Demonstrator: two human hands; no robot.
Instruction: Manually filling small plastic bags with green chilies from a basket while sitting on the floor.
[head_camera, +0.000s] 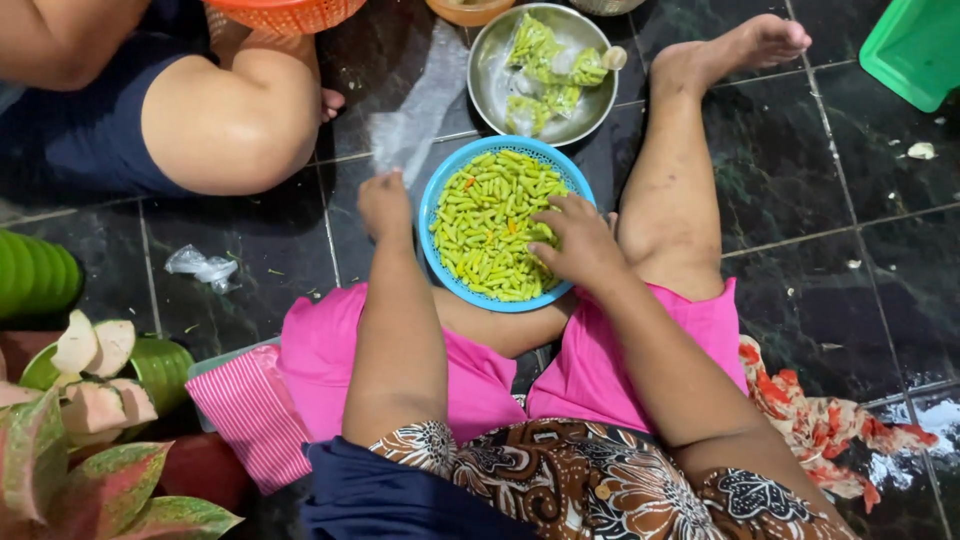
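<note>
A round blue basket (436, 196) full of small green chillies (490, 220) rests on the dark tiled floor between my legs. My right hand (577, 243) lies palm down on the chillies at the basket's right side, fingers curled into the pile. My left hand (384, 203) sits just outside the basket's left rim, fingers closed; whether it holds anything is hidden. Beyond the basket stands a metal bowl (497, 98) with several green chilli pieces in it.
Another person's knee (235, 120) and leg rest at the upper left. An orange basket (285, 12) sits at the top, a green tub (915, 50) at the top right. Clear plastic (415, 120), a crumpled wrapper (200, 266), a patterned cloth (820, 420) and leafy plants (80, 440) lie around.
</note>
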